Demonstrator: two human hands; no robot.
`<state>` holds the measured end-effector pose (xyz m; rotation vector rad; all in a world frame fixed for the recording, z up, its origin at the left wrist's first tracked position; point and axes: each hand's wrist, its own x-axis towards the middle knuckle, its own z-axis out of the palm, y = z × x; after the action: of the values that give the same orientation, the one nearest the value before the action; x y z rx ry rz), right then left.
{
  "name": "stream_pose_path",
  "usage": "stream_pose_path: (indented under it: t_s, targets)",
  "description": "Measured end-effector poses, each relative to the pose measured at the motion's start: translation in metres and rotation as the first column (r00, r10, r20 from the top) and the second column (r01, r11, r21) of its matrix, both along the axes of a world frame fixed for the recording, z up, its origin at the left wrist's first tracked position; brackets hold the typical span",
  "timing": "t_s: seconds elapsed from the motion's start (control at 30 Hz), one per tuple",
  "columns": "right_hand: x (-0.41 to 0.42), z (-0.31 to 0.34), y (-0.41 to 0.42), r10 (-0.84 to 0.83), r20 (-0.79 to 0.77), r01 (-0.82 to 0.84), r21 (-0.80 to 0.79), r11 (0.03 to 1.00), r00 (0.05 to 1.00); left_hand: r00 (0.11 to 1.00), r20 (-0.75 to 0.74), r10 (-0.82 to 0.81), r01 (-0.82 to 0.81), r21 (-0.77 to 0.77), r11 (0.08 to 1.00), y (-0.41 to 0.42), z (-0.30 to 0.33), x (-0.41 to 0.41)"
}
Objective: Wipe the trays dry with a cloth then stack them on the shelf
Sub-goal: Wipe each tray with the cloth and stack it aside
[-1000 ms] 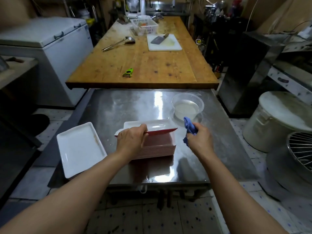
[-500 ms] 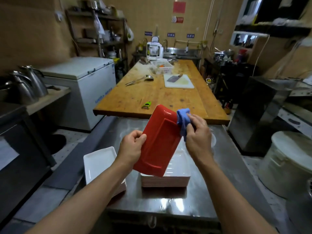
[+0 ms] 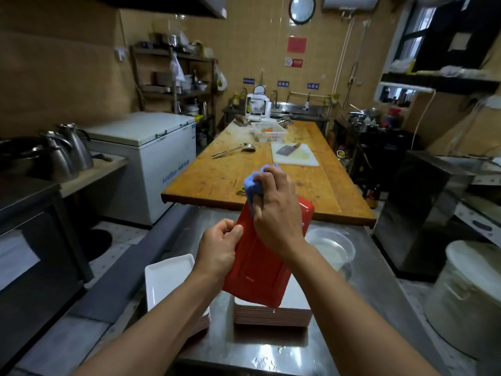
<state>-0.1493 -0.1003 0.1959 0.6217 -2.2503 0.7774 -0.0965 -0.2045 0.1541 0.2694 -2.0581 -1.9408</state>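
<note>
Since half a second ago my right hand point(image 3: 273, 210) has moved from the top corner of the tray point(image 3: 260, 267) onto its red back, and the tray has turned a little more upright and nearer to me. My head has also lifted, so I see more of the far wall now. I judge that the wiping of this tray has really begun: the cloth point(image 3: 253, 185) is now on the surface, not only at the edge.

My right fingers are curled round the blue cloth and press it against the upper part of the tray. My left hand point(image 3: 219, 249) grips the left long edge, thumb on the red back, other fingers behind it. The tray is in the air, tilted, above the stack point(image 3: 271, 314) on the steel worktop point(image 3: 360, 299). A drop of water hangs at its lowest corner, so it is not dry yet.

Under the tray the stack of unwiped trays waits; its top one shows a white inside with nothing in it. To the left, a second pile point(image 3: 168, 280) also has a white tray on top, with nothing in it. To the right, behind my forearm, a clear round tub point(image 3: 336, 246) holds something whitish; I cannot tell what. On the wooden table beyond, a white basket point(image 3: 268, 132) holds something small and orange.

Only the red back is under the cloth now; the inside and the shelf come after.
</note>
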Motion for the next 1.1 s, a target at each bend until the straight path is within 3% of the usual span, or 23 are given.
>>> stream_pose_path:
  t_s: [0.27,0.47,0.6,0.93,1.03,1.1]
  targets:
    - [-0.008,-0.016,0.023,0.007,0.006,-0.006,-0.079,0.997,1.000,0.999,0.020,0.050,-0.053,0.179,0.982,0.006,0.003,0.009]
    - [-0.015,-0.029,0.047,0.034,0.234,0.048,-0.337,0.940,0.972,0.999,0.013,0.047,-0.048,0.239,0.970,0.004,0.004,0.011]
    - [-0.014,-0.021,0.041,0.088,0.287,0.050,-0.440,0.896,0.954,0.999,0.029,0.045,-0.053,0.352,0.934,0.009,0.006,0.004]
    - [0.027,-0.051,0.051,0.060,0.351,0.089,-0.393,0.915,0.934,0.989,0.043,0.140,-0.139,0.566,0.813,0.017,0.018,-0.035]
    - [0.034,-0.047,0.063,0.180,0.413,0.098,-0.568,0.818,0.893,0.988,0.074,0.134,-0.151,0.619,0.770,0.021,0.015,-0.043]
    - [0.031,-0.040,0.074,0.407,0.456,0.122,-0.771,0.625,0.791,0.988,0.095,0.121,-0.153,0.656,0.739,0.025,0.011,-0.045]
